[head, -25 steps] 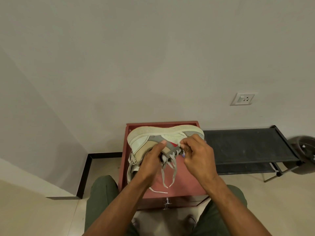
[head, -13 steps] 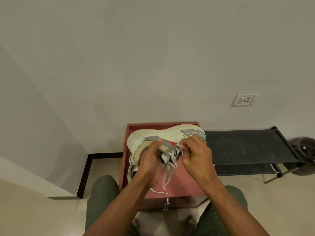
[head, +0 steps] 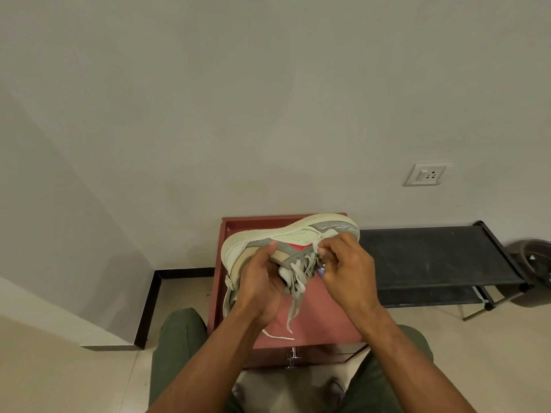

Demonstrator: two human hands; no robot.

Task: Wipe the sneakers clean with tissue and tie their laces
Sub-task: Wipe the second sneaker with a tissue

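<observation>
Red cabinet [head: 325, 317] stands against the wall, top used as work surface. A black rack [head: 429, 254] sits to its right, a wall socket [head: 426, 174] above that.

Sneaker [head: 286, 236] is held above the cabinet top, tipped on its side, sole toward the wall, lace side toward the person. A second shoe [head: 230, 293] appears to lie under it at the cabinet's left edge; mostly hidden.

Left hand [head: 259, 284] wraps the heel and collar from below, fingers curled, thumb across the grey side panel. Right hand [head: 346, 269] pinches the laces [head: 301, 272] near the upper eyelets, fingers bent. Loose lace ends hang down toward the cabinet top.

Step in hand, judged: lacing and tightening, before the knot. No tissue seen.

To do it well:
- Keep the left grip firm so the shoe does not twist.
- Pull slack through eyelet by eyelet; keep the flat lace untwisted.
- Even both ends before crossing them.
- Setting the shoe down would free both hands for the bow.
</observation>
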